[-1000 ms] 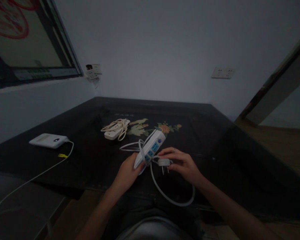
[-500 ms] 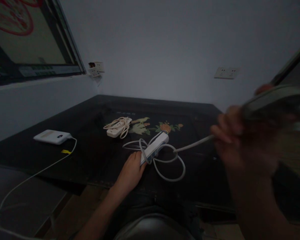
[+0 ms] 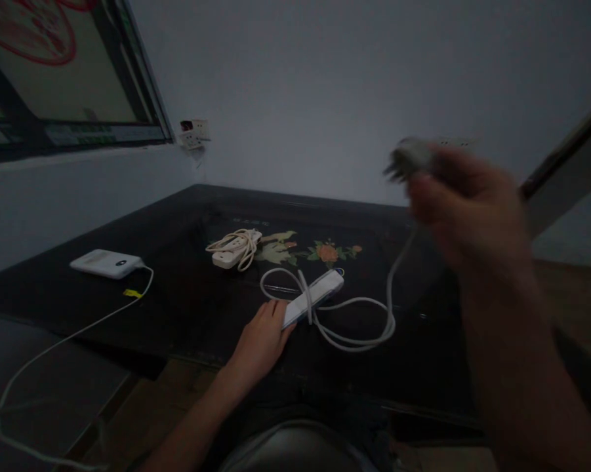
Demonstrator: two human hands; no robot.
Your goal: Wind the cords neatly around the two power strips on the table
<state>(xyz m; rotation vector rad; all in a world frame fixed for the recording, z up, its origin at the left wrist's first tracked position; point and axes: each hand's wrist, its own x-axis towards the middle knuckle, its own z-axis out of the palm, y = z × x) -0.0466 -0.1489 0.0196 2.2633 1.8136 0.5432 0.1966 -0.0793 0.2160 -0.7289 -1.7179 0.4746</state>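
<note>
My left hand grips the near end of a white power strip that lies slanted on the dark table. Raised at the right, my right hand is closed on a grey plug, its prongs pointing left; hand and plug are blurred. From the plug a white cord drops to the table, lies in loose loops and passes over the strip. Behind the strip sits a second power strip, cream coloured, with its own cord bundled on top.
A white power bank with a thin cable lies at the left, beside a yellow tag. The table meets a wall bearing sockets at the left corner and others behind my right hand. A window is upper left.
My right hand has swung left with the plug, turning its prongs to the left. The cord loops have loosened and shifted right. My left hand still holds the strip, which sits slightly further right.
</note>
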